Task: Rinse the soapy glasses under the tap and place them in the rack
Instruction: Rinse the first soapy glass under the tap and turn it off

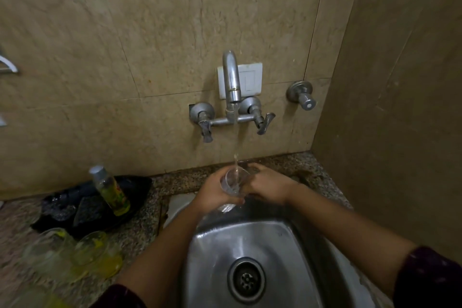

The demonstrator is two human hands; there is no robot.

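Two hands on one glass (233, 180), right under the tap (231, 77). The left hand (215, 194) has its fingers wrapped round the lower body. The right hand (267, 186) curls its fingers against the far side near the rim, so both are gripping it.

The glass sits mouth up and a bit tilted, with the stream (235, 157) dropping straight into it. Makes sense to me, since the water fills the inside and pushes the suds out instead of just sliding down the outside. It's held over the back edge of the sink (215, 245), so whatever spills goes down the basin and not onto the worktop (142, 225). My guess is the double grip is because a wet, soapy glass is slippery.

At least two more soapy glasses (97, 250) stand on the worktop left of the sink, well apart from the hands. They're blurry, with yellowish suds in them. Behind them a bottle (110, 187) stands on a black tray (75, 210).

Can't spot a rack anywhere, so no idea where this one ends up. Looks like the rinse step, with most of the job yet to do.
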